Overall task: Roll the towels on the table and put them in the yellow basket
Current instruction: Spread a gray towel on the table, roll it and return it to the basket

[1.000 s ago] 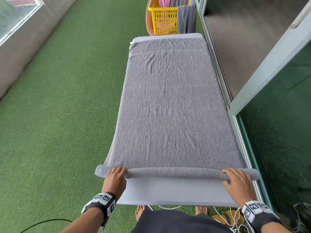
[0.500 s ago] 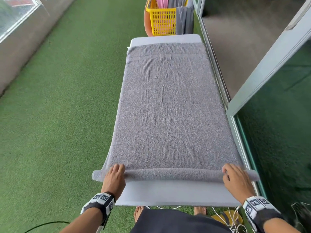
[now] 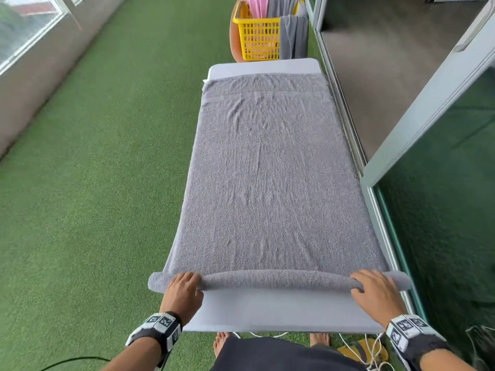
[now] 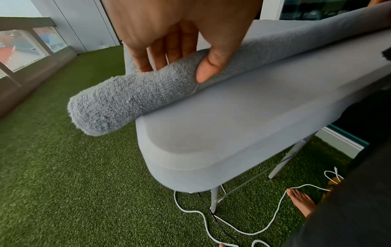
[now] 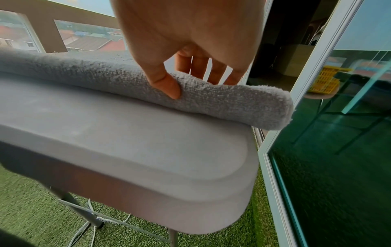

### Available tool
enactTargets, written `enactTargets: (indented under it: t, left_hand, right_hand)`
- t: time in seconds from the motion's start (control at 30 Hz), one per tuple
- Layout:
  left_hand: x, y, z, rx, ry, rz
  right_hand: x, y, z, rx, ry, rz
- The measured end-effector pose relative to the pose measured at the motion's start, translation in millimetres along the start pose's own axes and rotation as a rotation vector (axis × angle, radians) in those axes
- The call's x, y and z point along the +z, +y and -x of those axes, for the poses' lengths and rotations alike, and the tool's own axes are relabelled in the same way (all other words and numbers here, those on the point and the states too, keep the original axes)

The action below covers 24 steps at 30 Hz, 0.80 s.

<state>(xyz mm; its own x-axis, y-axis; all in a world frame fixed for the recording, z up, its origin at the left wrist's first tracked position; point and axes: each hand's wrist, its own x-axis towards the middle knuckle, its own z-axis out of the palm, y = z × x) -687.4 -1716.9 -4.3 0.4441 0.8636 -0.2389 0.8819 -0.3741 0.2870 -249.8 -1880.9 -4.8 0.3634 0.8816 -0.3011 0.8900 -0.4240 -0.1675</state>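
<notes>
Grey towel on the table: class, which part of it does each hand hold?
Both grip the rolled near edge of the grey towel: left hand near its left end, right hand near its right end.

head view: set high above the near end of the long pale grey plastic table (image 3: 267, 311), facing forward and down along its length toward the yellow slatted plastic basket (image 3: 257, 36) at the far end. left wrist view: close, from above the left hand (image 4: 180, 33), facing down past the near left table corner. right wrist view: close, above the right hand (image 5: 190, 33), facing the near right corner. shared by all three: the rolled near edge of the grey terry towel (image 3: 267, 281).
</notes>
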Motion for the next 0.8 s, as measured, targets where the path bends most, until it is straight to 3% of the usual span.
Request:
enactTargets:
  t: [0.13, 0.3, 0.37, 0.5, 0.8]
  left_hand:
    - [2.6, -4.2, -2.2, -0.036, -0.036, -0.005]
    - [8.8, -16.3, -13.6, -0.058, 0.067, -0.026]
    - [14.5, -13.7, -7.5, -0.075, 0.032, -0.001]
    - [27.8, -7.1, 16.2, 0.026, -0.030, -0.046]
    - [16.4, 0.2, 20.0, 0.074, 0.125, -0.186]
  right_hand:
    - [-6.7, 2.7, -7.5, 0.004, -0.093, 0.053]
    - [2.5, 8.8, -16.9, -0.038, 0.198, -0.106]
    - [13.3, 5.4, -7.2, -0.050, 0.171, -0.109]
    - [37.5, 5.1, 21.7, -0.056, 0.067, -0.015]
    - [19.0, -6.3, 23.2, 0.041, -0.014, 0.044]
